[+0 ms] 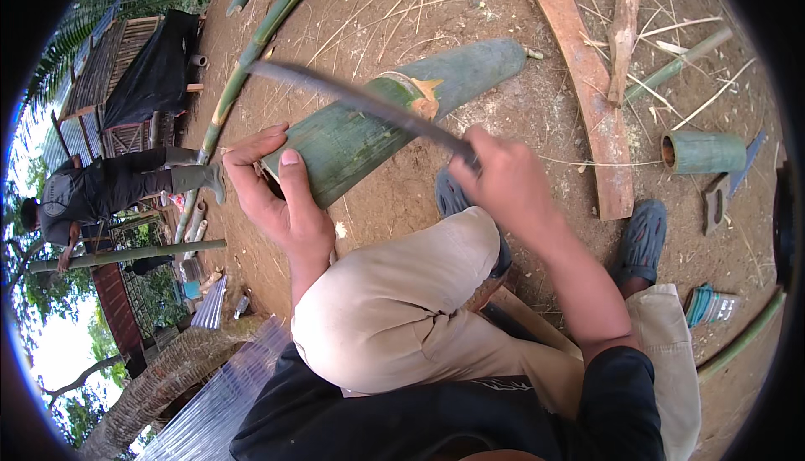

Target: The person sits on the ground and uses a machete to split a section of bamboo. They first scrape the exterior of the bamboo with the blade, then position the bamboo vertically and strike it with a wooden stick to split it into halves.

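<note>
On bare packed dirt littered with dry straw, the left hand (281,197) clasps the near end of a smooth green bamboo section (394,121) while the right hand (503,180) is closed around a long dark blade (352,96) crossing it, hemmed by a curved reddish plank (599,117), a short cut bamboo tube (703,152) and long green poles (251,50).

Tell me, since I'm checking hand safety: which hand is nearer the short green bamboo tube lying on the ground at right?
Right. The right hand, gripping the long blade, is nearer the tube; the left hand holds the big bamboo section, farther away.
</note>
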`<state>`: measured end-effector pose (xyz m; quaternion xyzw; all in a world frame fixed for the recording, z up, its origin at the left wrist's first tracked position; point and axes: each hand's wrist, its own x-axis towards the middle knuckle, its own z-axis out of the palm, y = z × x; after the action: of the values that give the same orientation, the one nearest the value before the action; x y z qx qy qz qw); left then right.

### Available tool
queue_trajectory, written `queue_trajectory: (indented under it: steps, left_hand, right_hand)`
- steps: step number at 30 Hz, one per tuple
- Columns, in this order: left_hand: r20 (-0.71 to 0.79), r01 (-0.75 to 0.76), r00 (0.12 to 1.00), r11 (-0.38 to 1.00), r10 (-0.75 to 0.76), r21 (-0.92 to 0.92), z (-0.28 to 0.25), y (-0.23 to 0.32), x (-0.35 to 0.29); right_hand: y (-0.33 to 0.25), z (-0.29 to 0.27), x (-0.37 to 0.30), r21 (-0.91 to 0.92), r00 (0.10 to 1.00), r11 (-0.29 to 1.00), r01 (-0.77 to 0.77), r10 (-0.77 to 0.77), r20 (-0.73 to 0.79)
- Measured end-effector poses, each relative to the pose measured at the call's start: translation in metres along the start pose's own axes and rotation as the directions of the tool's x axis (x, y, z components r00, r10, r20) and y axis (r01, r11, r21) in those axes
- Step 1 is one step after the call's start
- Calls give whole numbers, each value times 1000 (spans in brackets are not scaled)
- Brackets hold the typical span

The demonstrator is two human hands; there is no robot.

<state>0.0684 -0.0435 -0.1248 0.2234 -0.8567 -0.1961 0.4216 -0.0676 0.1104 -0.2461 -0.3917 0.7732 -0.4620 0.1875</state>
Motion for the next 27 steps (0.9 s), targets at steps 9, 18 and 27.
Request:
queue_trajectory:
  steps: [9, 18, 27]
  left_hand:
    - [92, -120, 989, 992, 115, 42, -2, 6, 2]
    - [131, -175, 977, 984, 168, 38, 4, 11, 4]
    - [170, -200, 967, 979, 189, 46, -2, 11, 1]
  right_hand:
    - [-8, -1, -4, 84, 996, 993, 86, -84, -26]
    - [10, -7, 16, 84, 989, 986, -146, 148, -16]
    - [37, -9, 7, -14, 990, 990, -142, 141, -28]
